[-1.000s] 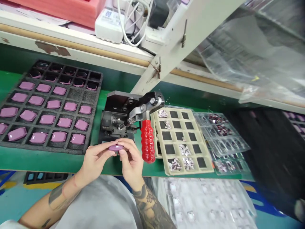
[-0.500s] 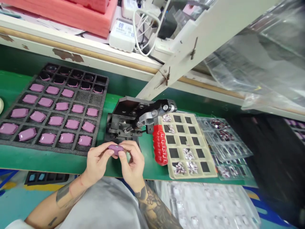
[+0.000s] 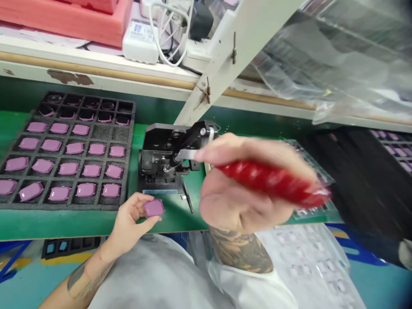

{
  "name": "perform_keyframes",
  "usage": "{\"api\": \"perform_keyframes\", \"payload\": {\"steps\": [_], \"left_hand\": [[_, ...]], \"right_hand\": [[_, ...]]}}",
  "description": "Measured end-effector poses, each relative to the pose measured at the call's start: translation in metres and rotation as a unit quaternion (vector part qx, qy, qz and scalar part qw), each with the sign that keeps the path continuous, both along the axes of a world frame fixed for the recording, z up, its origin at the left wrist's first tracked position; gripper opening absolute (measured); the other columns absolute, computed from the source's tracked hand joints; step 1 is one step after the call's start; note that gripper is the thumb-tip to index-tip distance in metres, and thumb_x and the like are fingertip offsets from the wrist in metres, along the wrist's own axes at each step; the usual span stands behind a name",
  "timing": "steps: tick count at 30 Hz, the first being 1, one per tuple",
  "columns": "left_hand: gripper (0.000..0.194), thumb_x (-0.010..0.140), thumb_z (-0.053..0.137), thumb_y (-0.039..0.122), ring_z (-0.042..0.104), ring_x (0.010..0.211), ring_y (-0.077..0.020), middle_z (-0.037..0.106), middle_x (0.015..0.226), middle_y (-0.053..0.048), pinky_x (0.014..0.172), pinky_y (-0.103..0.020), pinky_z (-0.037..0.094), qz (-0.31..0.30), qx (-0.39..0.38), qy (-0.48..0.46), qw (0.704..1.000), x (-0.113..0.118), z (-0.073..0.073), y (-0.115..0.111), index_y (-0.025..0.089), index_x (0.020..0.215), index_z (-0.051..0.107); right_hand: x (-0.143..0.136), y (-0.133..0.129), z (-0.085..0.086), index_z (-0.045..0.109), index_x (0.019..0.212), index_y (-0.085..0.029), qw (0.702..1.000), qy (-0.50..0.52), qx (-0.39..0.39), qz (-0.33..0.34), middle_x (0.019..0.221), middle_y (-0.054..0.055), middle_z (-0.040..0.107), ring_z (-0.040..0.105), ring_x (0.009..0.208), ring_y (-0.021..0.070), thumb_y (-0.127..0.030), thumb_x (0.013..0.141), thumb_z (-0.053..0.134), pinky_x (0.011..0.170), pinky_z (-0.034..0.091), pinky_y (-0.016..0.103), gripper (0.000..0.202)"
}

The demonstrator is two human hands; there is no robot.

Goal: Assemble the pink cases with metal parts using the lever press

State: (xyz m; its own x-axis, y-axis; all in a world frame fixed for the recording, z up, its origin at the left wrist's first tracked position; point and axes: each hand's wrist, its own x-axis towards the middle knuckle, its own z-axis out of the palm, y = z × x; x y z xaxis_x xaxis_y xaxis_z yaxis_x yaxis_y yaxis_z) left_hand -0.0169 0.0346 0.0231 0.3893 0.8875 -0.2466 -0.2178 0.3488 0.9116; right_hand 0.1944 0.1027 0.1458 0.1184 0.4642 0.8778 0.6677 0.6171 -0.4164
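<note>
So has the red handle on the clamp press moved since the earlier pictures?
Yes. Judged against the black press body, the red handle has swung up and out to the right. It hung down beside the body; now the right hand grips it.

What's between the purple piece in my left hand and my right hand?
A thin dark tool and a small pale piece, on the green bench, in the head view.

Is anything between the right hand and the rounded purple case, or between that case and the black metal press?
A slim black tool lies on the green bench between the right hand, gripping the ribbed red handle, and the purple case in the left hand. Nothing visible stands between case and black press.
</note>
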Motion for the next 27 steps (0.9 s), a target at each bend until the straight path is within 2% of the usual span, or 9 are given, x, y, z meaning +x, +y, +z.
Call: {"api": "perform_keyframes", "payload": {"steps": [2,5,9,12,14,17,20,24,27], "left_hand": [[0.036,0.087,0.094,0.026,0.086,0.085,-0.0217,0.088,0.102,-0.008,0.081,-0.03,0.071,0.008,0.026,0.019,0.999,-0.003,-0.002,0.0,0.019,0.116,0.074],[0.034,0.091,0.089,0.024,0.086,0.091,-0.0215,0.088,0.112,-0.009,0.083,-0.029,0.071,0.025,0.13,0.113,0.985,-0.011,-0.005,0.0,0.021,0.124,0.079],[0.037,0.092,0.087,0.019,0.084,0.085,-0.0182,0.089,0.115,-0.006,0.08,-0.027,0.07,0.053,0.301,0.222,0.926,-0.023,-0.003,0.005,0.025,0.129,0.083],[0.036,0.092,0.087,0.018,0.082,0.079,-0.0164,0.089,0.111,-0.005,0.078,-0.026,0.07,0.071,0.367,0.243,0.895,-0.026,0.0,0.016,0.024,0.128,0.083],[0.035,0.094,0.086,0.018,0.081,0.077,-0.0158,0.089,0.11,-0.005,0.078,-0.026,0.07,0.072,0.389,0.251,0.883,-0.024,0.001,0.024,0.024,0.128,0.083],[0.037,0.097,0.084,0.019,0.081,0.082,-0.0167,0.087,0.115,-0.006,0.082,-0.028,0.07,0.05,0.396,0.261,0.879,-0.019,0.002,0.03,0.024,0.134,0.081],[0.039,0.101,0.083,0.022,0.081,0.098,-0.0204,0.081,0.128,-0.01,0.091,-0.032,0.07,0.03,0.407,0.263,0.874,-0.016,0.004,0.03,0.025,0.14,0.079],[0.047,0.104,0.078,0.021,0.08,0.105,-0.0222,0.078,0.125,-0.01,0.098,-0.034,0.068,0.058,0.438,0.292,0.848,-0.016,0.005,0.027,0.029,0.151,0.074],[0.043,0.108,0.073,0.027,0.082,0.114,-0.0264,0.081,0.132,-0.01,0.102,-0.035,0.067,0.058,0.448,0.369,0.812,-0.008,0.001,0.031,0.032,0.151,0.075]], "right_hand": [[-0.009,0.003,0.003,0.058,0.158,-0.032,0.997,0.063,0.051,0.0,0.135,0.01,0.068,0.076,0.117,0.0318,-0.051,0.113,0.056,0.094,0.07,0.052,0.049],[-0.01,-0.01,-0.025,0.063,0.157,-0.032,0.993,0.104,0.046,-0.036,0.138,0.011,0.069,0.073,0.122,0.0323,-0.046,0.11,0.062,0.096,0.068,0.053,0.049],[-0.001,-0.053,-0.095,0.074,0.134,-0.029,0.99,0.079,-0.119,-0.018,0.104,0.006,0.077,0.076,0.096,0.0257,-0.019,0.11,0.058,0.085,0.068,0.047,0.031],[0.001,-0.072,-0.137,0.073,0.138,-0.027,0.975,-0.01,-0.222,0.006,0.119,0.01,0.08,0.078,0.11,0.0266,-0.008,0.107,0.059,0.097,0.068,0.048,0.039],[0.001,-0.07,-0.151,0.067,0.15,-0.023,0.956,-0.111,-0.27,0.004,0.136,0.016,0.076,0.073,0.127,0.0311,-0.008,0.107,0.058,0.11,0.065,0.053,0.047],[0.0,-0.052,-0.156,0.066,0.153,-0.016,0.904,-0.234,-0.358,0.0,0.138,0.021,0.075,0.07,0.129,0.0351,-0.005,0.104,0.054,0.114,0.062,0.055,0.051],[0.0,-0.034,-0.155,0.072,0.143,-0.015,0.87,-0.256,-0.422,0.014,0.132,0.02,0.077,0.071,0.122,0.0342,0.003,0.097,0.052,0.111,0.062,0.051,0.054],[0.001,-0.037,-0.153,0.078,0.126,-0.02,0.903,-0.14,-0.405,0.019,0.125,0.014,0.078,0.073,0.116,0.0292,-0.004,0.105,0.052,0.106,0.064,0.044,0.037],[0.002,-0.057,-0.148,0.075,0.134,-0.023,0.927,-0.058,-0.369,0.013,0.129,0.013,0.076,0.075,0.12,0.0261,-0.013,0.111,0.052,0.107,0.065,0.041,0.033]]}}
